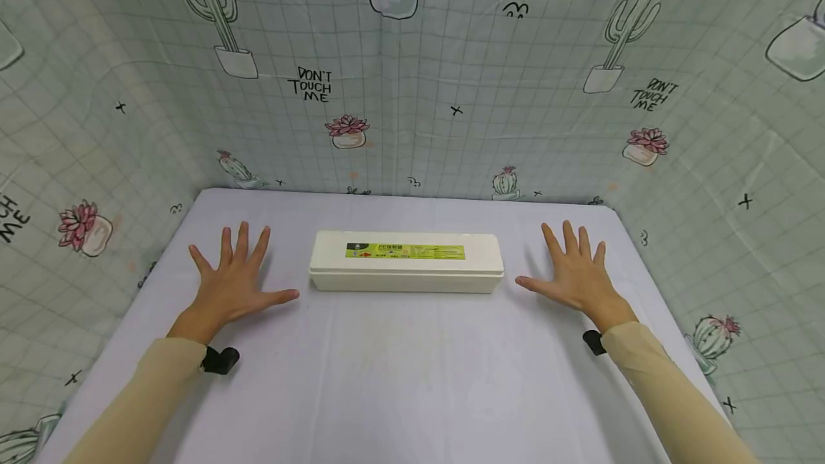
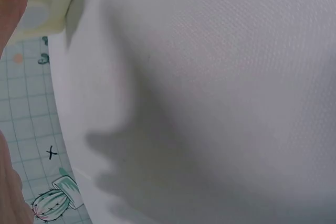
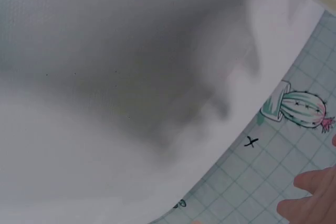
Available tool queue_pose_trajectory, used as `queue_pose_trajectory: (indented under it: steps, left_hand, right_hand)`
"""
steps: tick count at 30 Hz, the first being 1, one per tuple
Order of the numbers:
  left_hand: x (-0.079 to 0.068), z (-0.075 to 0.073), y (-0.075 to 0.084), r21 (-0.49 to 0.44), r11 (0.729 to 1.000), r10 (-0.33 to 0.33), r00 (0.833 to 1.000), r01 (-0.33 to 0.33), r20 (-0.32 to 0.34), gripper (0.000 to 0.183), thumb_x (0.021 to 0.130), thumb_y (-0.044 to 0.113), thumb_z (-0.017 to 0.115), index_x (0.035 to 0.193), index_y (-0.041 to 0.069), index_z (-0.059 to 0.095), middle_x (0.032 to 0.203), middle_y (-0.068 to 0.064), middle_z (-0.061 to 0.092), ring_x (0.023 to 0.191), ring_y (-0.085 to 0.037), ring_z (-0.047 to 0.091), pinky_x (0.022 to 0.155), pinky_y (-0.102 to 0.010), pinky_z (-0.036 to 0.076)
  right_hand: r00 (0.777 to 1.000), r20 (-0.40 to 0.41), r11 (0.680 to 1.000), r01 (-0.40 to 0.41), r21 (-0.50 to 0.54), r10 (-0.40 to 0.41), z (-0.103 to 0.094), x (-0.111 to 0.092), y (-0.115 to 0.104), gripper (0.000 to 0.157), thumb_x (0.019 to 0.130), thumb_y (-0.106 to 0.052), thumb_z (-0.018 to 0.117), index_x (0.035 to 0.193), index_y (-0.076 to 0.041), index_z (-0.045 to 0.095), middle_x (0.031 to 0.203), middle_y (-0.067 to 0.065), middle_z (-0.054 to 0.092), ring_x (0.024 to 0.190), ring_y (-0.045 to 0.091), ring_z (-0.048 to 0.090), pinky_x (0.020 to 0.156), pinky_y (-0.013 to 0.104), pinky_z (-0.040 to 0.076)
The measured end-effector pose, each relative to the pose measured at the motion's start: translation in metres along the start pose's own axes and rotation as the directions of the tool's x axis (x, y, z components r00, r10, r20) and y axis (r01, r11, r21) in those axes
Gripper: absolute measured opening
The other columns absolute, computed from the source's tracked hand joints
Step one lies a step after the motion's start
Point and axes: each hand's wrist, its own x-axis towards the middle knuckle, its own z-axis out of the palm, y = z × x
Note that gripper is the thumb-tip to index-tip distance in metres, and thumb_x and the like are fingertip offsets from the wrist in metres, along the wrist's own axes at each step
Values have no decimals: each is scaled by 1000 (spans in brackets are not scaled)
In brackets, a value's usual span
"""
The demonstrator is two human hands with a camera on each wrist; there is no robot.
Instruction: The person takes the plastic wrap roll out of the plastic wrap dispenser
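A long white box (image 1: 406, 281) with a yellow-green label (image 1: 404, 251) on its lid lies crosswise on the white table, toward the back. To its left, my left hand (image 1: 230, 285) is spread palm down over the table, thumb pointing at the box's left end with a small gap between. My right hand (image 1: 580, 279) spreads its fingers the same way on the other side, its thumb close to the box's right end. Neither hand holds anything. In the left wrist view, the thumb (image 2: 11, 6) overlaps a corner of the box (image 2: 50, 17).
The white table (image 1: 399, 371) carries the shadows of both hands. Behind it and along its sides hangs a pale green gridded cloth (image 1: 412, 92) printed with cacti and words. Black bands (image 1: 220, 360) show at the wrists, by the beige sleeves.
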Motion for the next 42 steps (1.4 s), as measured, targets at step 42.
queue_pose_trajectory:
  steps: [42]
  left_hand:
    - [29,33,29,-508,862,6,999,13,36,151,73,53,88,160,12,-28,168,-28,-20,150,-60,-16,110,-84,-3]
  right_hand:
    - [991,47,977,118,177,-128,-12,7,-36,124,79,-74,73,167,-15,8,170,28,4,155,55,1,117,78,8]
